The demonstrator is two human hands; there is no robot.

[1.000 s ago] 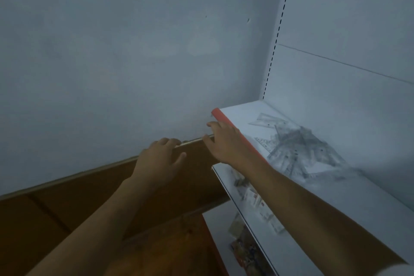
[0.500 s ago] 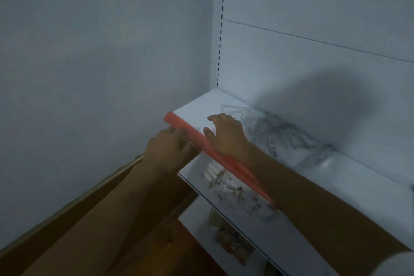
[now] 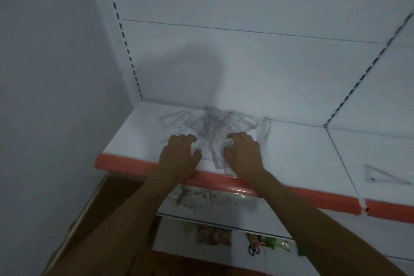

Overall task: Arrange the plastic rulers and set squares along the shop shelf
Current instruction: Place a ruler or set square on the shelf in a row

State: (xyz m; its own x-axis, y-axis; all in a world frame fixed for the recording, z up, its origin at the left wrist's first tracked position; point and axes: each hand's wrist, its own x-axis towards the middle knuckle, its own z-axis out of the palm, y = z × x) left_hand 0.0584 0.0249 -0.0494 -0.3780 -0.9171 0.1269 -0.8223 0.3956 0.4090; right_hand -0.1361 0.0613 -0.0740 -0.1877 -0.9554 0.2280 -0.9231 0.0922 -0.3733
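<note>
A loose heap of clear plastic rulers and set squares (image 3: 215, 127) lies on the white shop shelf (image 3: 134, 139) with its red front edge. My left hand (image 3: 179, 157) rests on the heap's near left side, fingers bent down onto the plastic. My right hand (image 3: 243, 154) sits on the near right side in the same way, fingertips curled onto the rulers. Whether either hand grips a piece I cannot tell. One clear ruler (image 3: 264, 132) sticks out on the heap's right. A single clear set square (image 3: 384, 176) lies apart on the neighbouring shelf section at the right.
A white back panel with slotted uprights (image 3: 125, 38) rises behind the shelf, and a plain wall stands at the left. Lower shelves hold small packets (image 3: 197, 199), snack bags (image 3: 212, 235) and black scissors (image 3: 253, 250). Brown wood lies at bottom left.
The view swung right to face the shelf squarely. Both hands moved from the shelf's red front edge onto the heap of rulers and set squares.
</note>
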